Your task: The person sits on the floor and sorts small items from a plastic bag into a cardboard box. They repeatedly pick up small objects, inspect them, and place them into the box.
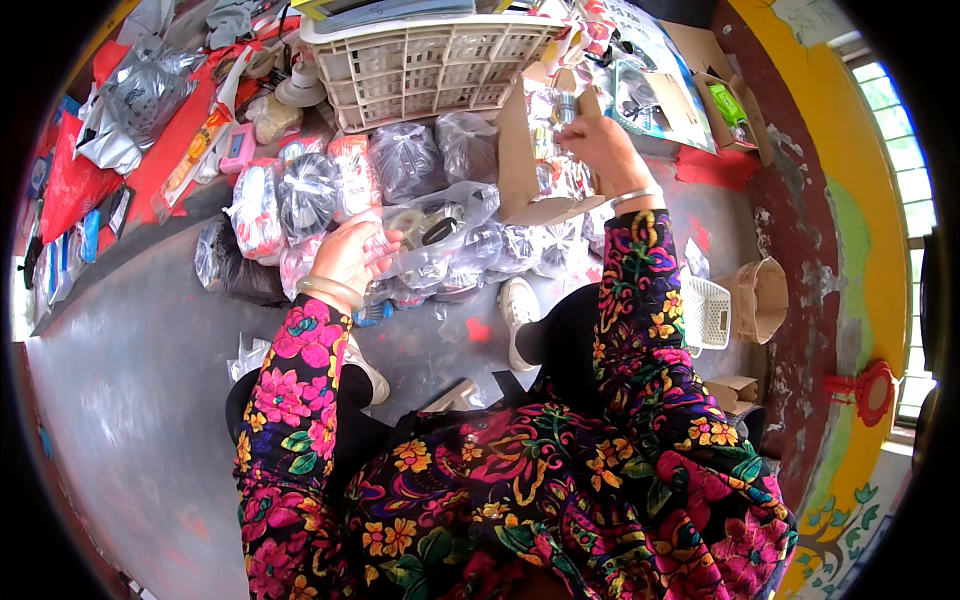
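While the left hand (345,262) holds the left edge of a clear plastic bag (462,208) lying among packed bags (310,190), the right hand (608,158) is over an open cardboard box (515,150) of small packets (546,120), fingers drawn together, though I cannot tell whether they pinch anything. Beyond stands a cream lattice-sided crate (430,75); a white plastic basket (708,325) sits near the right wall.

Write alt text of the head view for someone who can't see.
A person's left hand holds the edge of a clear plastic bag; the right hand is over an open cardboard box of small items. Filled bags and a crate lie beyond.
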Motion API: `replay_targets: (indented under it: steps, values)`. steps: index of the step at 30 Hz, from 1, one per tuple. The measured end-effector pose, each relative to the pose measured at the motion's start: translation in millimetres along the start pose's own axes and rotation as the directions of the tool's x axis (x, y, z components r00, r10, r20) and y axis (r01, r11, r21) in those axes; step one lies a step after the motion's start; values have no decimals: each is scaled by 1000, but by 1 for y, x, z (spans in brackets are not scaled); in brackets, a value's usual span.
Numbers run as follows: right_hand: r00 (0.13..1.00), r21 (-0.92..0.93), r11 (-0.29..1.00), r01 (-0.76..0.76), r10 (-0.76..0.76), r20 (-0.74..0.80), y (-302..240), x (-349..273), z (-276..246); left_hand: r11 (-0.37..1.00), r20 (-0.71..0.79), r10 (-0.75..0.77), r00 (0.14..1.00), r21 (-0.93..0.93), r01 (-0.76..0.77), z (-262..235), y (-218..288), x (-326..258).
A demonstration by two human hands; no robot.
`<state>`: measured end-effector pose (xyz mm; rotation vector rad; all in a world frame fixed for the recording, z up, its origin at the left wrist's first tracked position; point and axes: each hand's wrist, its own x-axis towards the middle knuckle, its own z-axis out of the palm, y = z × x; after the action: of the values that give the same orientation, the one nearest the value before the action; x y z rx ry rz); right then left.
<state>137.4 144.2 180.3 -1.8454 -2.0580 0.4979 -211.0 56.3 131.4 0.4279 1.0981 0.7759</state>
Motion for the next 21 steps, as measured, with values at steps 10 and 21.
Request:
replay_targets:
  steps: [10,21]
  values:
    - [968,-244,938,246,-223,117,47,-1,33,1000,-10,2,1000,3,-2,2,0,1]
    - [950,-241,958,152,-74,303,55,14,39,1000,-11,-13,1000,3,13,1,0,3]
